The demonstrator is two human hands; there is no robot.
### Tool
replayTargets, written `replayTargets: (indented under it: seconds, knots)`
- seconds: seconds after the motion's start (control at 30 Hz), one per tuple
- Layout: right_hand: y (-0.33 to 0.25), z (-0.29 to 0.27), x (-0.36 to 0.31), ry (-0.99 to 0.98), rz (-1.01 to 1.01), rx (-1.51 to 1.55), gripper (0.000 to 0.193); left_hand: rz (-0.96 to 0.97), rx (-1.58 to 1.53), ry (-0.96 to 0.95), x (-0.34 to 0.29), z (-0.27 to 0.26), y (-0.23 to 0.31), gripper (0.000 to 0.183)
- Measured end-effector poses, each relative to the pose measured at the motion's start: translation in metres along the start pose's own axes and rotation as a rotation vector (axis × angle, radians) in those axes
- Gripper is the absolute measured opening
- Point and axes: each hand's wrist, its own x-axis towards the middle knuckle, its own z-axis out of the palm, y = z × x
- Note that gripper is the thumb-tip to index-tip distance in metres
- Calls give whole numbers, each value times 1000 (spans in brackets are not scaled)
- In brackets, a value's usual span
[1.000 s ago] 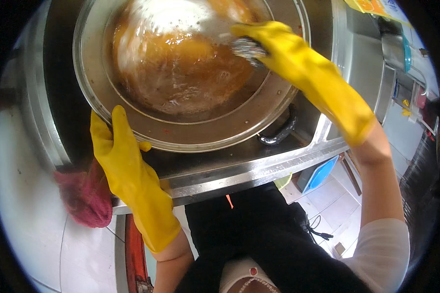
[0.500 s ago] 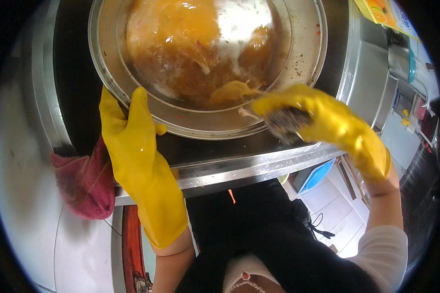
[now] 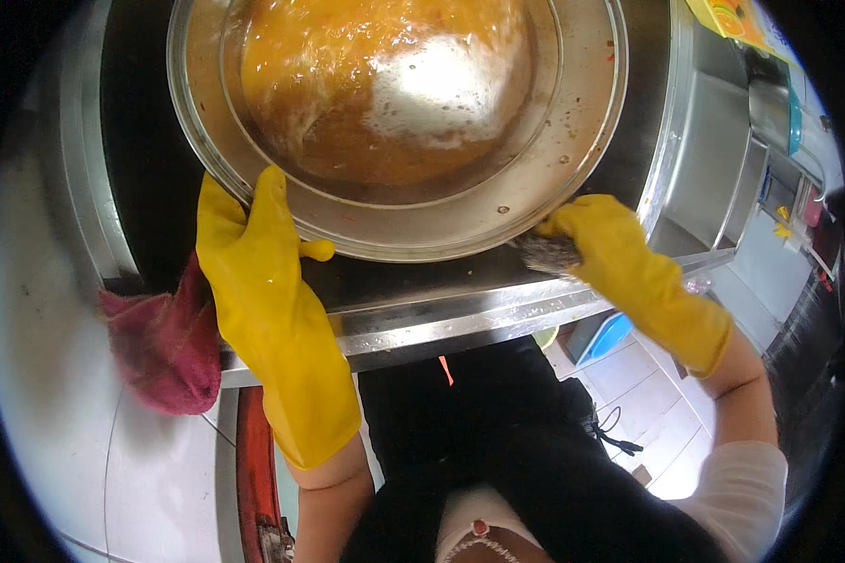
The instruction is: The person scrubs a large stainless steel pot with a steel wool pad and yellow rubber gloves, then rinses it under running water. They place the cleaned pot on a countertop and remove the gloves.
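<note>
A wide, round steel basin [image 3: 441, 225] holds orange-brown, rippling water [image 3: 385, 155] with a bright reflection on it. My left hand [image 3: 263, 272], in a yellow rubber glove, grips the basin's near left rim; one fingertip shows below the edge. At the near right, my right hand [image 3: 620, 258], gloved the same way, is closed around a dark grey steel wool scourer [image 3: 546, 254]. The scourer is at the outside of the rim, and part of it is hidden under the glove.
The basin rests on a black surface with a steel front edge [image 3: 422, 333]. A dark red cloth [image 3: 164, 352] hangs over that edge at the left. To the right stands a steel sink or tray [image 3: 699, 131], with a yellow package [image 3: 737, 23] at the upper right.
My right hand has moved from above the near right rim, out and down to its outer side, with the scourer. The splash there is gone. My left hand stays put.
</note>
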Motion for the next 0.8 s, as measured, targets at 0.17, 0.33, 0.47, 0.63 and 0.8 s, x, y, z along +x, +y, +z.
replayTargets:
  seconds: [0.17, 0.33, 0.47, 0.63, 0.8]
  knots:
    - [11, -5, -4, 72, 79, 54, 37, 6, -52, 8, 2, -1, -3, 37]
    - [1, 15, -4, 140, -239, 141, 43, 12, -31, 14, 1, -3, -3, 36]
    - [37, -7, -7, 58, 15, 90, 38, -45, -26, -17, -1, -5, 0, 36]
    - [68, -55, 5, -147, 150, 1300, 48, -130, 22, -36, 5, -6, 2, 40]
    - [53, -96, 54, -117, 34, 1426, 70, -170, -94, -40, 7, -7, 0, 41]
